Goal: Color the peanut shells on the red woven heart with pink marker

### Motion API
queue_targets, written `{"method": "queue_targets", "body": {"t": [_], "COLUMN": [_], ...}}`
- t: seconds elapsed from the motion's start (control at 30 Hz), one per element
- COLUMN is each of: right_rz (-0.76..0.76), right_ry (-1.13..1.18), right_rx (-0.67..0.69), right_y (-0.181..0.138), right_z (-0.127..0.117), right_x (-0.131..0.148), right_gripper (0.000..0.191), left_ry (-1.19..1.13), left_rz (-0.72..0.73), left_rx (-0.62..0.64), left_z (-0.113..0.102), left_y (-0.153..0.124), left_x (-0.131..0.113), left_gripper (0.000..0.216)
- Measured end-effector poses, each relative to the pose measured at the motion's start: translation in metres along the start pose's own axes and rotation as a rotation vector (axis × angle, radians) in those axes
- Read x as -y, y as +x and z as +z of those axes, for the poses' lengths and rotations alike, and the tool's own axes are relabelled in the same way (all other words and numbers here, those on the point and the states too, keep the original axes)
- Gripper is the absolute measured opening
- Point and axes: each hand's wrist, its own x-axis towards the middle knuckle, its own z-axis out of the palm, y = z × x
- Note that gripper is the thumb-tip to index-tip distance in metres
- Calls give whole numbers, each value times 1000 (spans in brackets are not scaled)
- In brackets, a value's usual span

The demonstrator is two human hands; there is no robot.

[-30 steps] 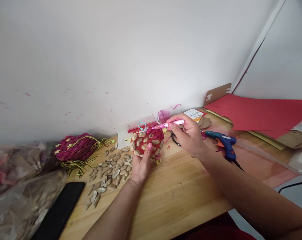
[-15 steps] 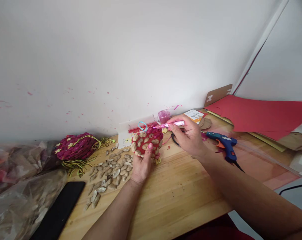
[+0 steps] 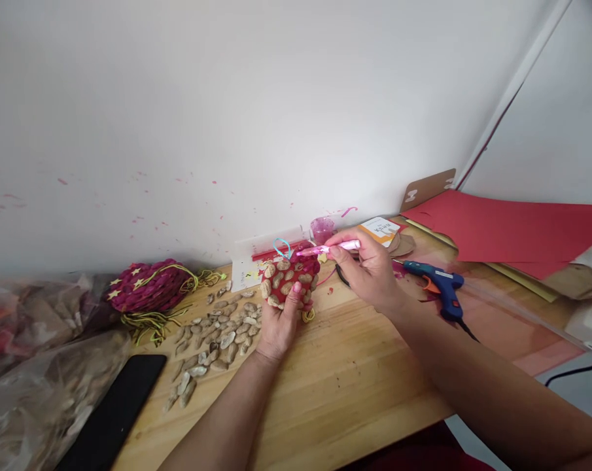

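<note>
My left hand (image 3: 277, 327) grips from below a red ornament (image 3: 289, 280) studded with peanut shells, with a blue loop on top. It is held above the wooden table (image 3: 345, 379). My right hand (image 3: 369, 268) pinches a pink brush (image 3: 328, 248), whose tip touches the ornament's upper right side, where the shells are painted dark pink. A small cup of pink paint (image 3: 322, 229) stands just behind the brush.
Loose peanut shells (image 3: 217, 340) lie left of my left hand. A finished magenta ornament with yellow strings (image 3: 146, 294), plastic bags (image 3: 35, 379) and a black phone (image 3: 114, 412) are at the left. A blue glue gun (image 3: 440, 288) and red paper (image 3: 511, 226) lie to the right.
The ornament has turned slightly in my left hand. The brush stays at its top right with only small movement.
</note>
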Motion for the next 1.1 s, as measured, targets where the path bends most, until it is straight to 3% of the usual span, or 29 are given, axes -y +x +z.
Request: {"method": "queue_targets", "body": {"t": [0.23, 0.37, 0.43, 0.6, 0.73, 0.87, 1.1], "right_rz": [94, 132, 129, 286, 384, 443, 441], "right_ry": [5, -96, -219, -762, -866, -933, -997], "right_rx": [-59, -187, -188, 114, 248, 330, 401], "right_y": [5, 26, 44, 91, 109, 111, 116], "right_z": [-4, -12, -14, -4, 13, 23, 26], "right_x": [-17, -25, -27, -41, -63, -79, -84], "right_gripper": [28, 26, 23, 21, 13, 16, 24], "left_ry": [-80, -102, -107, -104, -125, -131, -122], "left_rz": [-25, -86, -104, -99, -108, -116, -109], "left_rx": [-121, -190, -185, -158, -161, -155, -139], "left_z": [1, 0, 0, 0, 0, -1, -1], "left_y": [8, 12, 12, 12, 13, 14, 15], "left_x": [-4, -5, -4, -2, -1, 1, 5], "left_gripper": [67, 71, 72, 68, 69, 69, 65]}}
